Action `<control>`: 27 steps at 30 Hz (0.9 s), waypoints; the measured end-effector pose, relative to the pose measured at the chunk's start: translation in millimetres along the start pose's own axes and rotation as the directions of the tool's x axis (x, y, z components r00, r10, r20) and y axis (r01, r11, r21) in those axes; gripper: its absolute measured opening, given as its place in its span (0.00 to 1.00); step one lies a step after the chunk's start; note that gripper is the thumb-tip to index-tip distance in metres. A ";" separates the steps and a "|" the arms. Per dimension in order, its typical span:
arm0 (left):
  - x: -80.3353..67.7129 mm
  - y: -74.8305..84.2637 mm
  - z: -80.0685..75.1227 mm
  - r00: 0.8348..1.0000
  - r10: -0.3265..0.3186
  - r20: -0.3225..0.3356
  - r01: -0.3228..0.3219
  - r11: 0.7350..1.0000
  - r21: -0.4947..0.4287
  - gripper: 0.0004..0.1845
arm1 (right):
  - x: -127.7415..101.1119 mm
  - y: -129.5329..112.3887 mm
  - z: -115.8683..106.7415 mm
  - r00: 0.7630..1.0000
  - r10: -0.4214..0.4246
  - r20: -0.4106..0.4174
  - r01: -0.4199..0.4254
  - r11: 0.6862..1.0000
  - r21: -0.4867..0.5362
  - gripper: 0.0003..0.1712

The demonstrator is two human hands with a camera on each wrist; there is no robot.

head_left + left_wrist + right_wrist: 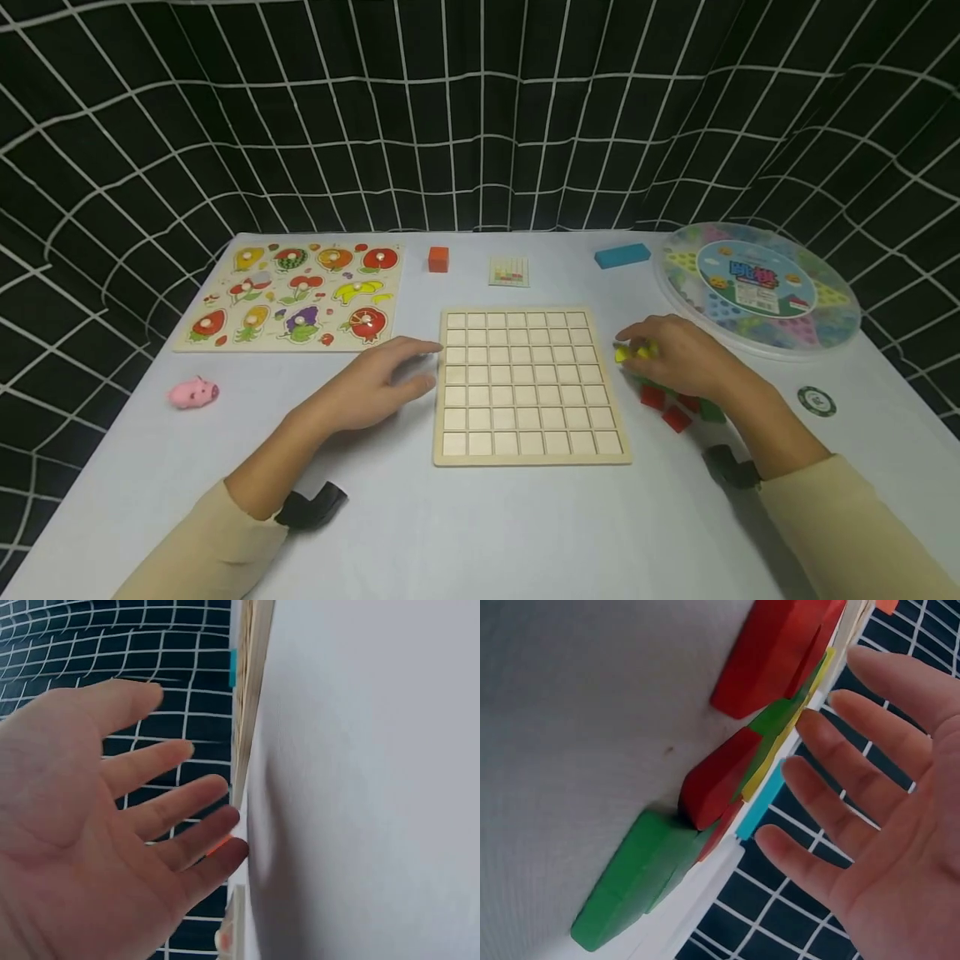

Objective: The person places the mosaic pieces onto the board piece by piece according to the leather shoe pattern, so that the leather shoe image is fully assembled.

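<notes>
A bare wooden grid board (528, 383) lies mid-table. My left hand (416, 367) rests flat on the table beside it, with straight fingers at the board's left edge. In the left wrist view the left hand (127, 810) is spread and holds nothing. My right hand (648, 348) hovers over a small pile of flat pieces right of the board: a yellow piece (626, 354), red pieces (653, 397) and a green piece (712, 412). In the right wrist view the right hand (870, 772) has straight, spread fingers just above the red pieces (716, 784), yellow piece (769, 766) and green piece (634, 881), gripping none.
A fruit peg puzzle (292, 293) lies at the back left, with a pink toy pig (193, 392) in front of it. Along the back sit an orange cube (438, 258), a small card (508, 271) and a blue block (622, 255). A round clear game case (757, 287) and a green chip (816, 401) are at the right.
</notes>
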State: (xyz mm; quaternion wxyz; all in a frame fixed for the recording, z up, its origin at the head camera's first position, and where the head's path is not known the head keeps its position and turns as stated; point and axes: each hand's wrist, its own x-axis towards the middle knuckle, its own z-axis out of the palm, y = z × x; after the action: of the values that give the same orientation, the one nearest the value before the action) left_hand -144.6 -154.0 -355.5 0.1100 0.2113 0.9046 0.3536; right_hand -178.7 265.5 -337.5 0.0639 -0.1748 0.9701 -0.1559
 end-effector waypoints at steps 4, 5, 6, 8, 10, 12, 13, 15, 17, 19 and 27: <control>3.4 -2.5 4.4 1.000 0.007 0.022 -0.007 1.000 -0.004 0.28 | 1.2 0.2 0.2 0.999 0.027 0.027 -0.026 0.999 -0.035 0.21; 4.4 -2.9 5.8 1.000 0.011 0.028 -0.011 1.000 0.006 0.28 | 1.5 0.4 0.1 0.999 0.031 0.030 -0.030 0.999 -0.043 0.20; 5.1 -2.9 7.3 0.999 0.014 0.033 -0.014 1.000 0.015 0.29 | 1.8 0.4 -0.2 0.999 0.033 0.032 -0.031 0.998 -0.049 0.20; 6.2 -2.4 10.9 0.999 0.016 0.042 -0.018 0.999 0.049 0.30 | 3.0 0.6 -0.4 0.999 0.032 0.036 -0.030 0.998 -0.053 0.19; 6.1 -0.5 14.9 0.999 0.006 0.052 -0.011 0.996 0.092 0.32 | 4.7 -0.1 -0.4 0.998 0.030 0.046 -0.027 0.998 -0.050 0.17; 5.0 2.1 17.9 0.998 -0.006 0.056 -0.002 0.990 0.139 0.34 | 6.8 -1.3 0.2 0.998 0.028 0.054 -0.025 0.998 -0.051 0.16; 4.4 3.3 19.1 0.998 -0.012 0.057 0.002 0.987 0.159 0.34 | 7.7 -1.7 0.8 0.998 0.028 0.058 -0.025 0.998 -0.053 0.15; 3.4 5.2 20.7 0.998 -0.026 0.058 0.015 0.982 0.186 0.35 | 9.4 -2.1 1.6 0.997 0.034 0.067 -0.029 0.998 -0.063 0.14; 3.0 6.4 21.1 0.998 -0.030 0.055 0.019 0.980 0.197 0.36 | 10.6 -2.1 2.0 0.996 0.045 0.075 -0.039 0.996 -0.080 0.14; 3.3 6.5 21.3 0.998 -0.032 0.052 0.021 0.980 0.200 0.36 | 11.1 -1.6 1.4 0.995 0.059 0.083 -0.051 0.995 -0.091 0.15; 5.2 7.1 19.8 0.998 -0.014 0.056 0.002 0.977 0.212 0.37 | 11.5 -1.8 -1.5 0.996 0.084 0.037 -0.080 0.991 -0.107 0.14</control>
State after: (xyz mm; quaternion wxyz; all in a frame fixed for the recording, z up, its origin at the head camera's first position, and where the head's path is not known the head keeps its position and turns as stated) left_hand -140.1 -135.1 -365.2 0.1141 0.2280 0.9344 0.2487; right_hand -189.1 260.2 -336.3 0.0811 -0.1410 0.9818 -0.0980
